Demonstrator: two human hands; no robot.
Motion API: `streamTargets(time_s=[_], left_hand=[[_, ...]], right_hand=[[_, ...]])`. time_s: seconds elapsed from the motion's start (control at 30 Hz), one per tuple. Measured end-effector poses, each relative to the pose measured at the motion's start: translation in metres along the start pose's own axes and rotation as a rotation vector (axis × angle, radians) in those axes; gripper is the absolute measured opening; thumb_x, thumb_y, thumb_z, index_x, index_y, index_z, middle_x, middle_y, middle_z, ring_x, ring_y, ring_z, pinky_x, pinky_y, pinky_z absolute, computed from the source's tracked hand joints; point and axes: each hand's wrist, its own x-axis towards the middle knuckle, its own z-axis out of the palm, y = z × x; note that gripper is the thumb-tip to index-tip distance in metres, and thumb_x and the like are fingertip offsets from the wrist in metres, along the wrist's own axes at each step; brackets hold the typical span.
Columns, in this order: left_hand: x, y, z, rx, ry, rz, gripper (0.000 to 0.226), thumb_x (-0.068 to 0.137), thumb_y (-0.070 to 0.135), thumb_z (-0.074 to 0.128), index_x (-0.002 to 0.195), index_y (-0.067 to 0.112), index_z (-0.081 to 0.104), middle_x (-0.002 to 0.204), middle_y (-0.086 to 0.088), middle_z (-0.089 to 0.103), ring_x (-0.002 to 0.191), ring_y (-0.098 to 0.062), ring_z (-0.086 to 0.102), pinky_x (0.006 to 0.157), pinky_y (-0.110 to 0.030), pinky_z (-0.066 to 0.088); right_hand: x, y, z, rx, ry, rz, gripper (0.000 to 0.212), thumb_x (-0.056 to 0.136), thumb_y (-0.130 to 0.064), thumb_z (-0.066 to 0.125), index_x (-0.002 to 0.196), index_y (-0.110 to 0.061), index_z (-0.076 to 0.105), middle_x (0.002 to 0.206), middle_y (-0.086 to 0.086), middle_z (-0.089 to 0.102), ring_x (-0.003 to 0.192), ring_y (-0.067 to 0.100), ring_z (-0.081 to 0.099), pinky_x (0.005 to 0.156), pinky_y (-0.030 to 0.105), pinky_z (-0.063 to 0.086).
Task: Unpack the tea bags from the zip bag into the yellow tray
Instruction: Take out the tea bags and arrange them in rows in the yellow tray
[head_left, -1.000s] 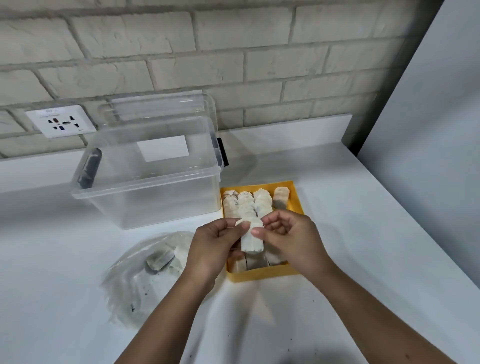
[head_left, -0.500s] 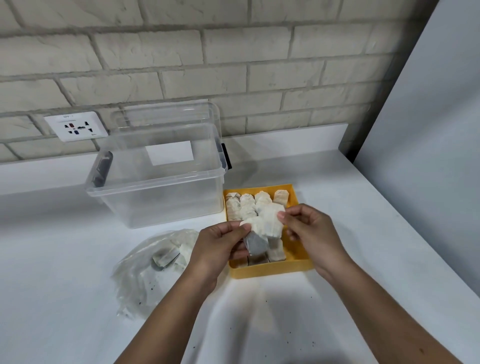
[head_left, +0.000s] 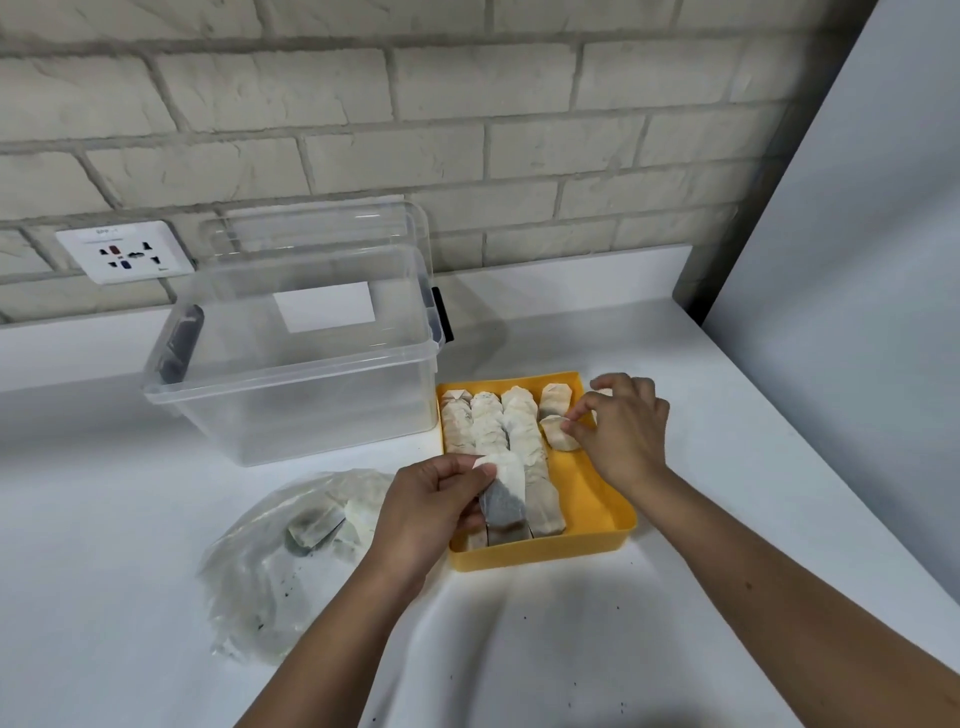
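Right hand pinches tea bag over yellow tray; left hand pinches another bag at tray's near end

Both bare forearms are extended forward. A tea bag is pinched between the thumb and curled fingers of the left hand. A second tea bag is pinched by the right hand, which is held farther forward.

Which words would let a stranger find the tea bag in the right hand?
Find the yellow tray right of the clear box. Its rightmost column holds only two bags; the nearer tea bag, pinched by the right hand, is it.
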Motion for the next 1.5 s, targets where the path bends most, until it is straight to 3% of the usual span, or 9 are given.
streamTargets(time_s=[0.2, 0.33, 0.47, 0.77, 1.07, 1.33, 1.5], left_hand=[[0.007, -0.006, 0.0, 0.039, 0.003, 0.0, 0.01, 0.09, 0.018, 0.071, 0.094, 0.011, 0.077, 0.082, -0.004, 0.078, 0.072, -0.012, 0.072, 0.069, -0.028, 0.059], [0.009, -0.009, 0.0, 0.051, 0.002, 0.0, 0.01, 0.09, 0.019, 0.072, 0.094, 0.013, 0.078, 0.084, -0.006, 0.078, 0.078, -0.02, 0.073, 0.075, -0.034, 0.061], [0.009, -0.009, 0.001, 0.058, 0.004, 0.0, 0.008, 0.089, 0.018, 0.072, 0.09, 0.013, 0.078, 0.081, -0.007, 0.078, 0.073, -0.015, 0.07, 0.07, -0.028, 0.06], [0.007, -0.008, 0.001, 0.059, 0.01, 0.003, 0.008, 0.09, 0.016, 0.071, 0.088, 0.012, 0.077, 0.079, -0.006, 0.078, 0.07, -0.013, 0.069, 0.069, -0.027, 0.061], [0.007, -0.009, -0.001, 0.057, 0.008, -0.004, 0.009, 0.09, 0.017, 0.071, 0.091, 0.011, 0.077, 0.083, -0.009, 0.078, 0.075, -0.019, 0.07, 0.071, -0.03, 0.061], [0.007, -0.007, -0.001, 0.04, 0.012, -0.002, 0.008, 0.091, 0.014, 0.07, 0.092, 0.009, 0.077, 0.077, -0.002, 0.078, 0.066, -0.008, 0.07, 0.061, -0.02, 0.057], [0.008, -0.006, -0.002, 0.023, 0.018, -0.009, 0.009, 0.09, 0.015, 0.071, 0.092, 0.009, 0.077, 0.075, -0.003, 0.076, 0.066, -0.011, 0.067, 0.066, -0.025, 0.061]], right_hand=[[0.022, 0.001, 0.014, 0.014, 0.01, 0.063, 0.017, 0.085, -0.046, 0.067, 0.091, -0.032, 0.075, 0.155, 0.0, 0.032, 0.147, 0.027, 0.011, 0.114, 0.044, 0.011], [0.029, -0.004, 0.017, -0.001, 0.049, 0.089, 0.02, 0.087, -0.045, 0.065, 0.093, -0.029, 0.076, 0.156, 0.001, 0.032, 0.148, 0.026, 0.011, 0.117, 0.045, 0.009], [0.032, -0.006, 0.018, -0.04, 0.059, 0.093, 0.023, 0.089, -0.045, 0.063, 0.097, -0.027, 0.076, 0.155, 0.001, 0.034, 0.148, 0.026, 0.011, 0.117, 0.047, 0.009], [0.032, -0.011, 0.016, -0.418, 0.044, -0.037, 0.037, 0.093, -0.053, 0.048, 0.103, -0.028, 0.074, 0.158, 0.005, 0.03, 0.15, 0.03, 0.007, 0.117, 0.058, -0.004], [0.031, -0.016, 0.01, -0.558, -0.034, -0.054, 0.038, 0.095, -0.053, 0.044, 0.098, -0.029, 0.073, 0.157, 0.006, 0.032, 0.15, 0.031, 0.006, 0.116, 0.06, -0.008], [0.037, -0.008, 0.02, -0.311, -0.032, 0.027, 0.034, 0.097, -0.048, 0.047, 0.109, -0.03, 0.073, 0.148, -0.002, 0.046, 0.148, 0.024, 0.017, 0.119, 0.055, 0.002], [0.027, -0.012, 0.004, -0.203, -0.009, 0.038, 0.037, 0.093, -0.053, 0.05, 0.113, -0.028, 0.07, 0.151, 0.001, 0.042, 0.147, 0.025, 0.018, 0.117, 0.053, 0.004]])
